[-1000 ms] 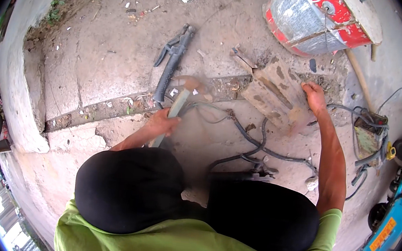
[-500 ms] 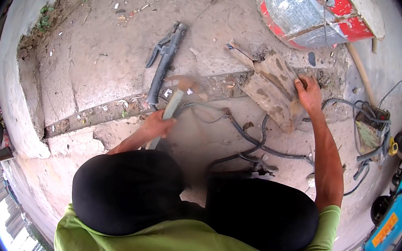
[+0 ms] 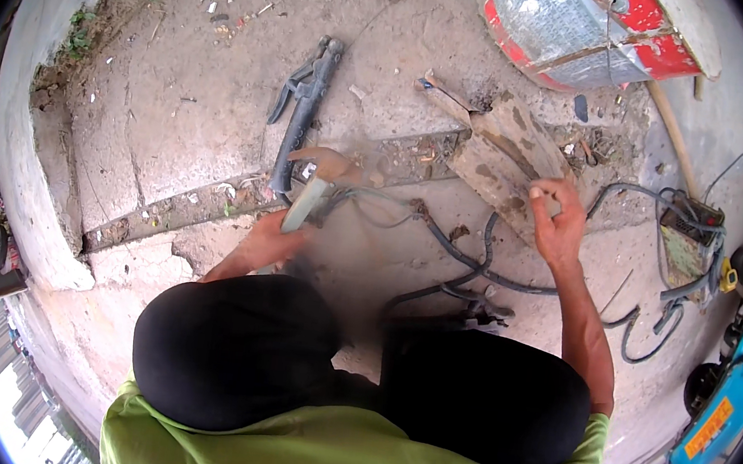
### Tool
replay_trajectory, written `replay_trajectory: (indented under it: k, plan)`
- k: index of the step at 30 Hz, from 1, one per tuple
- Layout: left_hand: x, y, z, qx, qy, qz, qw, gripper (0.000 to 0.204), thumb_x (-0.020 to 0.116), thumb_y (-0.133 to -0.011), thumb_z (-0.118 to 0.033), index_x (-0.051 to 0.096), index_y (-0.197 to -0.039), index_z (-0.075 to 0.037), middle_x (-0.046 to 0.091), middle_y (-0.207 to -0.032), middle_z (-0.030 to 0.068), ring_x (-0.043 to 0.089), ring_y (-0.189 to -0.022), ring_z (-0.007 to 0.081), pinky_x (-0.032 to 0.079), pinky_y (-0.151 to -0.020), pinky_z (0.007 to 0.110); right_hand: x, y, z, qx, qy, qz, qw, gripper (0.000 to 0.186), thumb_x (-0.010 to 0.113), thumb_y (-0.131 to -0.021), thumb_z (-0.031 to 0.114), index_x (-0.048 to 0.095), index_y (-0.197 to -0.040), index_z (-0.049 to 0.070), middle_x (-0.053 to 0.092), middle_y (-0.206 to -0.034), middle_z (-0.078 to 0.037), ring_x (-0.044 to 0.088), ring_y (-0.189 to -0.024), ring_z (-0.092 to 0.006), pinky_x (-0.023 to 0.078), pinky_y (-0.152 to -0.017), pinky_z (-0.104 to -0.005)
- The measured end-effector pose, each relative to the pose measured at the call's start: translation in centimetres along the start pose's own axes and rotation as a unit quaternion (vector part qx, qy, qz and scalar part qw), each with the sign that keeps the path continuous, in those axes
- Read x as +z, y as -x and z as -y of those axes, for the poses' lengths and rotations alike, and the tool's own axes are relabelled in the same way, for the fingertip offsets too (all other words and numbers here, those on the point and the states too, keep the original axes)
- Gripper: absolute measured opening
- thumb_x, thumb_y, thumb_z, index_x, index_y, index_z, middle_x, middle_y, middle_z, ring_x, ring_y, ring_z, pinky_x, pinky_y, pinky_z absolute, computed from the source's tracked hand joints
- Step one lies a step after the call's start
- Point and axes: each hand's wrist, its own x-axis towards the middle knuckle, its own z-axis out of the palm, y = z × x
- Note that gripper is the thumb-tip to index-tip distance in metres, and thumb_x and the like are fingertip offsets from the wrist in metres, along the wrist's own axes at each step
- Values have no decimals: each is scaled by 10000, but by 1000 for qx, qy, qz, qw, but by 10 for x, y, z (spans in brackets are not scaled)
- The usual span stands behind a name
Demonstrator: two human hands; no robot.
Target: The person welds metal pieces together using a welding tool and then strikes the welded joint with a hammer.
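Note:
My left hand (image 3: 273, 242) is closed around the pale handle of a hammer (image 3: 307, 203), whose rusty head points up and away from me. Just beyond it a black welding electrode holder (image 3: 306, 103) lies on the ground, its grip end close to the hammer head. My right hand (image 3: 560, 223) is over the near right edge of a torn, stained brown cardboard packet (image 3: 502, 155). Its thumb and fingers are curled together; whether anything thin is between them I cannot make out.
Dark cables (image 3: 451, 249) loop across the ground before my knees. At the far right stands a red and silver drum (image 3: 560, 34). A wooden handle (image 3: 675, 142), a worn metal box (image 3: 689, 243) and a blue machine (image 3: 719, 418) sit at right. A low concrete ledge (image 3: 33, 178) borders the left.
My right hand has drawn back toward me from the packet's far right edge, and its fingers have curled in. The hammer has shifted slightly in my left hand, with its head a little lower.

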Motion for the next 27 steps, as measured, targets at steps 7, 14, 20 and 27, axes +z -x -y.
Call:
replay_trajectory:
  k: [7, 14, 20, 27]
  plan:
    - [-27, 43, 48, -30, -15, 31, 999, 166, 720, -948, -137, 678, -1077, -41, 648, -826, 38, 645, -763, 151, 511, -668, 339, 9, 55, 18, 27, -53, 102, 993, 331, 726, -942, 127, 535, -703, 2, 509, -647, -109, 455, -600, -213, 393, -586, -371]
    - [-25, 75, 41, -46, -151, -21, 987, 209, 729, -938, -153, 678, -1095, -25, 674, -848, 80, 669, -813, 188, 520, -714, 358, 11, 93, 16, 69, -47, 229, 970, 386, 748, -932, 182, 521, -677, 3, 488, -631, -145, 475, -570, -295, 387, -556, -414]
    - [-34, 88, 40, -58, -220, -48, 973, 246, 737, -929, -167, 679, -1111, -12, 696, -866, 116, 690, -855, 219, 527, -753, 374, -4, 118, 21, 26, 23, 297, 954, 229, 781, -857, 206, 629, -756, 69, 613, -706, -131, 629, -680, -367, 502, -620, -458]
    - [-57, 75, 35, -44, -280, -54, 957, 283, 744, -921, -181, 679, -1127, 2, 718, -884, 152, 710, -897, 250, 535, -792, 391, -2, 182, -4, -11, 65, 265, 962, 209, 795, -821, 275, 658, -835, 117, 646, -751, -98, 673, -722, -369, 563, -677, -488]
